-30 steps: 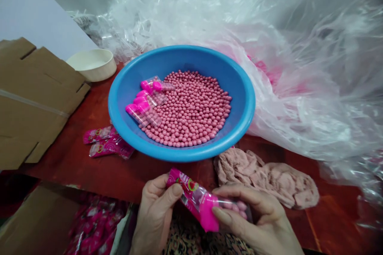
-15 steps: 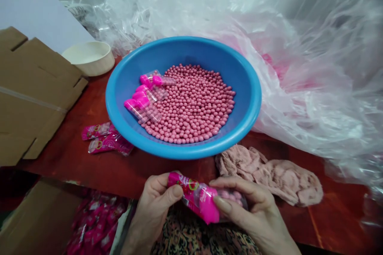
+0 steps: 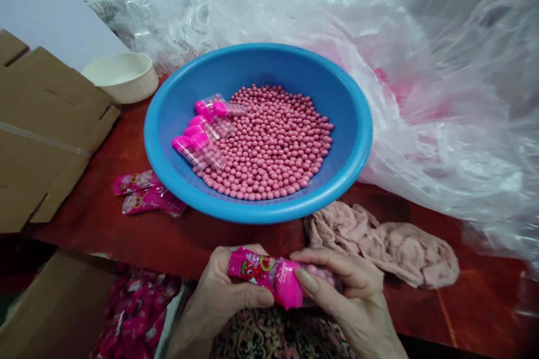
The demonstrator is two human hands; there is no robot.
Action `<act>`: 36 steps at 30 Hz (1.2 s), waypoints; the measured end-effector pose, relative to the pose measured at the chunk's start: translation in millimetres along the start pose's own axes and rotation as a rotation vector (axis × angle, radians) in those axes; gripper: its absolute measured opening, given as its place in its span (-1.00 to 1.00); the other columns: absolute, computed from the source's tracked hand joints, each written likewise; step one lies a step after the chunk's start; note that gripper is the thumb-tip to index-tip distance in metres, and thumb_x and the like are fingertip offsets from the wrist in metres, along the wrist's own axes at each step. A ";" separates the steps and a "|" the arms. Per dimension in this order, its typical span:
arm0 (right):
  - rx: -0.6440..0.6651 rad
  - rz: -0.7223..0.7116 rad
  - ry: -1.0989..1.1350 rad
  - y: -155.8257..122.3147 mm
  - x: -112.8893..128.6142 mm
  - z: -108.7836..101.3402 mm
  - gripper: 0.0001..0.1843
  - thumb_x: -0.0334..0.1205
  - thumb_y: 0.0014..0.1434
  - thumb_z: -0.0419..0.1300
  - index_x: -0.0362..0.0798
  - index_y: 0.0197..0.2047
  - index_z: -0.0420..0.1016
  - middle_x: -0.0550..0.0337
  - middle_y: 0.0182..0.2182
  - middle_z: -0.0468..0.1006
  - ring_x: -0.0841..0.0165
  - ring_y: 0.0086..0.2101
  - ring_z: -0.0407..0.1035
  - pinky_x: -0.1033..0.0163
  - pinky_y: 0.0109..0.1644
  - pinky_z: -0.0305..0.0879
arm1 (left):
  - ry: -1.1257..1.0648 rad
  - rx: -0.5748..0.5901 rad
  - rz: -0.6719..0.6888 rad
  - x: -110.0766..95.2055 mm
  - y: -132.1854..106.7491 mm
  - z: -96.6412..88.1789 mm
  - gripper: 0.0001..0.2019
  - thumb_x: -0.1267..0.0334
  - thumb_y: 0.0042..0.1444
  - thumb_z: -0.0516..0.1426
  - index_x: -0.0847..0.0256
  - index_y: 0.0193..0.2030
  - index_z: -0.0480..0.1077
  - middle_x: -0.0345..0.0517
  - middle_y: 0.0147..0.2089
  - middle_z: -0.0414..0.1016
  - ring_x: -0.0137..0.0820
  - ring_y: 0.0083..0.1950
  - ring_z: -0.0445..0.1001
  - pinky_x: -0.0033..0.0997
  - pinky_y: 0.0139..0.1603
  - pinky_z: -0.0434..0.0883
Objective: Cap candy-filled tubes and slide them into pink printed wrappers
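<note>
Nearest: patterned clothing [image 3: 282,336] on the person's lap, just below the near edge of the tabletop. Above it, both hands are curled round a clear candy tube [image 3: 265,274] w/ hot-pink cap + printed pink wrap, held roughly level just past that edge. L hand [image 3: 229,297] cups the wrapped end, thumb underneath; R hand [image 3: 345,291] grips the capped middle from above, fingers closed over it. Pink candies show thru the far end, so this one looks filled + wrapped.

Below the near edge, L of the hands, a brown carton [image 3: 50,314] holds a heap of wrapped pink packs [image 3: 137,314], so plenty look finished. 3 or so more wrapped packs [image 3: 149,201] lie on the red tabletop [image 3: 168,247], just beside a blue plastic basin [image 3: 252,49]. Pink cloth [image 3: 379,249] lies near the near edge, R of the basin.

In the basin: approx 3 clear tubes w/ pink caps [image 3: 197,143], apparently empty + unwrapped, at its L side, beside a big pile of loose pink candies [image 3: 269,146], so lots left.

Further off: flattened cardboard [image 3: 46,123] at the L edge, cream bowl [image 3: 120,78] behind it, clear plastic sheeting [image 3: 442,123] bunched along the far edge + R side.
</note>
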State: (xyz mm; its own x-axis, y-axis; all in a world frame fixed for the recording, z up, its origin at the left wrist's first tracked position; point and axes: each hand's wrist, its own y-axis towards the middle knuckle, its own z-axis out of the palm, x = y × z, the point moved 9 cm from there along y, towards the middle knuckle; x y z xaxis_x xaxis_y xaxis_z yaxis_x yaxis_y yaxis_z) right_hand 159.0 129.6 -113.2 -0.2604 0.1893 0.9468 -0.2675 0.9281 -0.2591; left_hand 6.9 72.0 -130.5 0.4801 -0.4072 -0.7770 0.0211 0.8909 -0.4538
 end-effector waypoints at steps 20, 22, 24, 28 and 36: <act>-0.140 0.063 0.151 -7.3 -3.6 7.0 -0.91 -0.18 -0.09 0.39 0.26 -0.45 0.68 0.40 -0.51 0.65 0.44 -0.49 0.44 0.39 -0.35 0.34 | -0.004 0.018 -0.071 7.9 2.3 -2.0 -0.70 0.23 -0.32 0.45 0.29 -0.56 0.44 -0.29 -0.59 0.28 -0.49 -0.51 0.13 -0.48 -0.49 0.06; -0.142 0.002 0.112 -5.2 -0.2 3.5 -0.86 -0.22 -0.09 0.40 0.29 -0.44 0.67 0.45 -0.50 0.65 0.46 -0.46 0.46 0.43 -0.31 0.34 | -0.029 0.008 -0.058 8.7 3.3 -2.2 -0.69 0.16 -0.30 0.45 0.29 -0.53 0.48 -0.27 -0.57 0.31 -0.47 -0.48 0.18 -0.49 -0.46 0.11; -0.098 -0.100 0.056 -2.0 5.9 2.3 -0.83 -0.23 -0.06 0.40 0.31 -0.38 0.66 0.48 -0.48 0.66 0.49 -0.46 0.47 0.47 -0.34 0.34 | -0.048 -0.008 -0.045 8.8 4.2 -2.4 -0.68 0.12 -0.29 0.45 0.28 -0.49 0.52 -0.25 -0.53 0.34 -0.46 -0.46 0.24 -0.49 -0.42 0.17; 0.018 -0.258 -0.085 2.1 13.8 2.6 -0.88 -0.14 0.02 0.39 0.25 -0.31 0.63 0.46 -0.46 0.65 0.49 -0.49 0.47 0.45 -0.38 0.37 | -0.047 -0.018 -0.040 8.1 5.3 -1.3 -0.72 0.17 -0.28 0.45 0.27 -0.43 0.58 -0.22 -0.48 0.44 -0.45 -0.43 0.35 -0.49 -0.36 0.26; 0.166 -0.342 -0.238 5.1 25.5 12.4 -0.75 0.06 0.15 0.26 0.22 -0.15 0.65 0.27 -0.41 0.66 0.34 -0.43 0.51 0.29 -0.35 0.42 | -0.016 -0.018 -0.072 6.9 3.4 -6.5 -0.74 0.23 -0.22 0.44 0.25 -0.34 0.62 -0.18 -0.47 0.54 -0.42 -0.43 0.43 -0.46 -0.32 0.34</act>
State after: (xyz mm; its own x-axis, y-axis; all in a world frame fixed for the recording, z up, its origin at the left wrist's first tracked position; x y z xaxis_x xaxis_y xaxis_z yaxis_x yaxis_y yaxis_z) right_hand 139.5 135.1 -92.8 -0.3321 -0.2163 0.9181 -0.5156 0.8567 0.0153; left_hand 4.6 70.9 -140.2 0.4916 -0.4667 -0.7352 0.0407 0.8557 -0.5159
